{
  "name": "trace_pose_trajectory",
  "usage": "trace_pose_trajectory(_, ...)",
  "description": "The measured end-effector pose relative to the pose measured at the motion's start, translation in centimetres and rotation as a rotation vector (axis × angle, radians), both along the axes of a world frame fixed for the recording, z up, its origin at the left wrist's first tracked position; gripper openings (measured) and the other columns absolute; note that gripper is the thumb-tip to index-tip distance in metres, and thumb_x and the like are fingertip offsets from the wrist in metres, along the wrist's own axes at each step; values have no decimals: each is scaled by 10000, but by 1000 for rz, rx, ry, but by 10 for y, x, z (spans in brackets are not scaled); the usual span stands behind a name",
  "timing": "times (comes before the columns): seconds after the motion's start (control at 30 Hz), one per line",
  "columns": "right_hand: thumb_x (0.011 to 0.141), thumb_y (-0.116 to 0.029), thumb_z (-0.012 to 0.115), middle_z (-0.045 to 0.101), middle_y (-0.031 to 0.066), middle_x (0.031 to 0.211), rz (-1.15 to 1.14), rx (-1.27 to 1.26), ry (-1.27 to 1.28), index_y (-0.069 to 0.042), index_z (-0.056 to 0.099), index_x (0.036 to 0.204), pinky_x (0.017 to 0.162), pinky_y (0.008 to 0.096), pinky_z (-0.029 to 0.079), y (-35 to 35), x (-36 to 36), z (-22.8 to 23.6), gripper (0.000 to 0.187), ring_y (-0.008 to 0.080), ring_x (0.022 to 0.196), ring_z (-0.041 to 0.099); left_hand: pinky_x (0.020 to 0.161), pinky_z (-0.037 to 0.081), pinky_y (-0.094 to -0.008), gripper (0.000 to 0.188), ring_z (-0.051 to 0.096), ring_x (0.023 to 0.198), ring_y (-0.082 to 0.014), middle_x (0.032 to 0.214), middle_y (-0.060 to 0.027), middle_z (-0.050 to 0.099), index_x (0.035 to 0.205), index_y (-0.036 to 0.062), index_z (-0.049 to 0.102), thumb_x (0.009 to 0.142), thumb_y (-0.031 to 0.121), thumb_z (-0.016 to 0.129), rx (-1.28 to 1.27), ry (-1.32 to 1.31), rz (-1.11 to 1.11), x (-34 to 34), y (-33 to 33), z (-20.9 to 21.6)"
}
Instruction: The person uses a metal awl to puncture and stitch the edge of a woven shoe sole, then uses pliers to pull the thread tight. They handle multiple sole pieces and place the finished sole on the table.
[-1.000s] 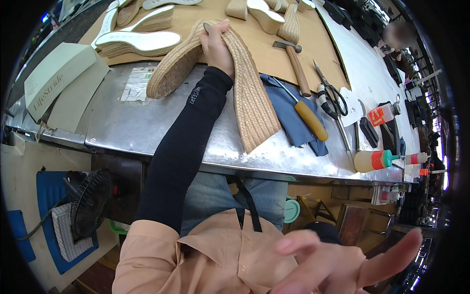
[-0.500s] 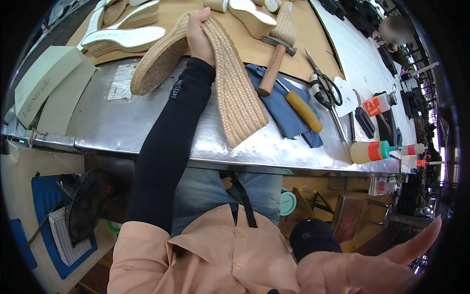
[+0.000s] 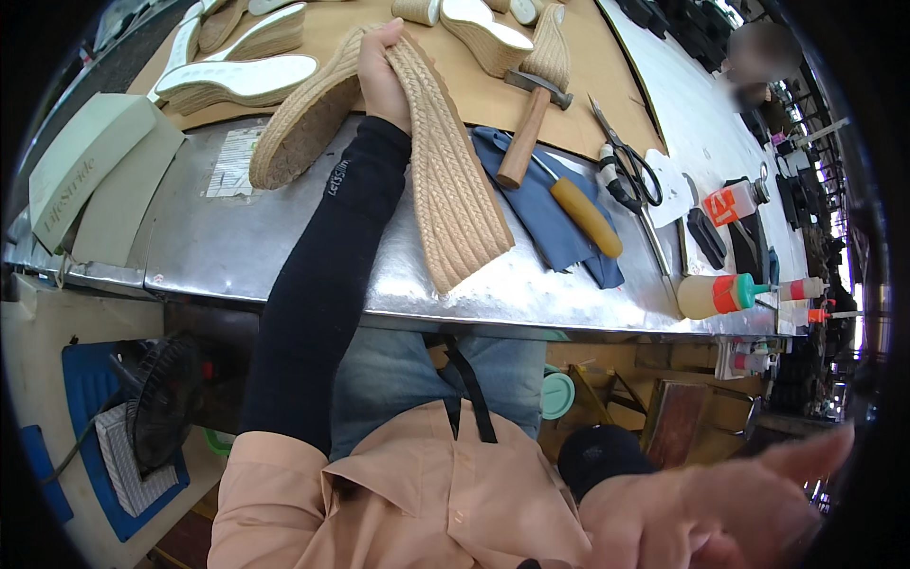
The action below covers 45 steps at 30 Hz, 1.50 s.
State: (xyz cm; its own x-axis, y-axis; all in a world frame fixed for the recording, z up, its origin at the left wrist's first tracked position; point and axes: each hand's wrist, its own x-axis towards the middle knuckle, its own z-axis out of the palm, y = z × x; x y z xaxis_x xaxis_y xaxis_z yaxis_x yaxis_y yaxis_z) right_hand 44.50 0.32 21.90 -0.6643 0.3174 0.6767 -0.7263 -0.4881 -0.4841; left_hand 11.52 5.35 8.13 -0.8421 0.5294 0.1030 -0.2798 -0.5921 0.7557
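My left hand reaches forward over the metal bench, closed around the upper ends of two braided jute wedge soles. One wedge sole hangs to the right of the wrist, its thick end towards me. The other wedge sole slants down to the left, showing a cork-like underside. At the lower right, close to the camera, my right hand is raised off the bench. One finger stretches out to the upper right, the other fingers are partly bent and blurred, and nothing shows in it.
A hammer and a yellow-handled tool lie on blue cloth. Scissors and a green-capped glue bottle are to the right. White-topped wedge soles rest on brown board. A pale box stands left. Another person is at the far right.
My right hand has turned, and its bent fingers now show more. The soles in my left hand have shifted slightly left and towards me.
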Motion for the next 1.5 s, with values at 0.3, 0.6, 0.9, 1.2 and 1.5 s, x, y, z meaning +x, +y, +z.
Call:
trace_pose_trajectory(0.3,971,-179,567,592,147,1028,-539,96,-381,-58,569,1031,715,377,460,32,-7,-57,135,241,800,592,633,542,-419,596,582,848,-257,1112,-162,519,1206,70,416,805,481,578,-30,-90,-82,29,0,13)
trace_pose_trajectory(0.6,812,-86,740,503,195,1306,-361,-47,-863,-58,327,1334,971,361,456,32,-38,-120,666,254,1140,560,635,534,-389,603,576,850,-239,1149,-172,507,1191,58,395,820,501,567,-52,-127,-119,51,-2,20)
trace_pose_trajectory(0.9,855,-98,595,627,161,1074,-584,-253,-784,-1,369,1282,894,312,490,93,-40,-100,493,204,976,632,1128,60,-614,749,173,1442,-414,1527,-194,301,1419,174,450,742,377,697,-352,1074,-77,31,-23,45)
trace_pose_trajectory(1.2,925,-226,596,604,201,1157,-423,-39,-600,21,301,1393,880,299,485,101,-52,-63,606,207,1017,622,1111,68,-639,716,466,1307,-250,1220,-24,645,1227,153,635,592,402,853,-321,1292,-296,59,-45,67)
trace_pose_trajectory(1.5,715,-87,803,528,114,1257,-669,622,-748,18,455,1306,968,331,437,58,-88,-98,694,191,1148,538,900,484,-421,946,616,944,-256,1170,-166,576,1404,8,397,847,772,420,530,-17,-675,45,-22,41)
